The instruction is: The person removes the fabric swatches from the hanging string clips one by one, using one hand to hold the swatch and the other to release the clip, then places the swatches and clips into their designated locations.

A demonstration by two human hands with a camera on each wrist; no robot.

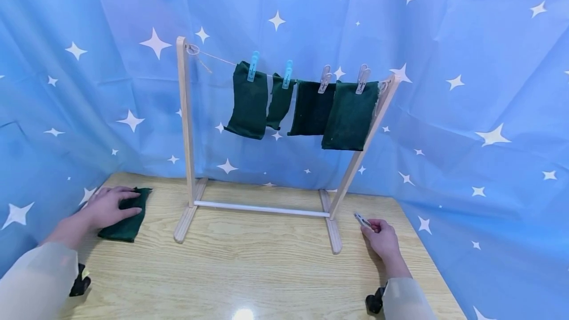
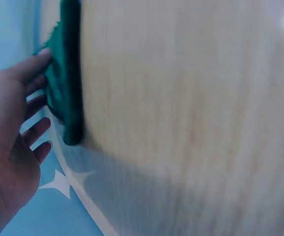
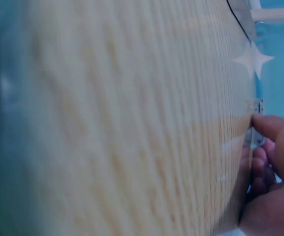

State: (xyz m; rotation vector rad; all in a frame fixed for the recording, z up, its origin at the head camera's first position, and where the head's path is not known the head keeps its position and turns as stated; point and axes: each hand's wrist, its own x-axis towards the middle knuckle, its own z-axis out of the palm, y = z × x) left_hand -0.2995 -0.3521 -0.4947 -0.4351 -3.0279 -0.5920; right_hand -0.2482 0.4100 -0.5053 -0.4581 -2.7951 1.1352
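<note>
A folded dark green cloth [image 1: 129, 219] lies on the table's left side. My left hand [image 1: 105, 206] is over it from the left, fingers spread and slightly bent, with the thumb on its surface. In the left wrist view, the fingertips [image 2: 44, 51] touch the edge of the green cloth [image 2: 72, 73]. My right hand [image 1: 383, 238], right of the rack, pinches a clear clothespin [image 1: 362, 220] between thumb and fingers. The right wrist view shows the clothespin [image 3: 259, 123] past my thumb, partly hidden by the hand.
Between the hands stands a wooden drying rack [image 1: 184, 127] with a string line. Several green cloths [image 1: 251, 102] hang from it, held by blue clothespins [image 1: 253, 66] and clear clothespins [image 1: 362, 80]. Behind is a blue star-patterned curtain [image 1: 467, 112], meeting the table's [image 1: 249, 265] back edge.
</note>
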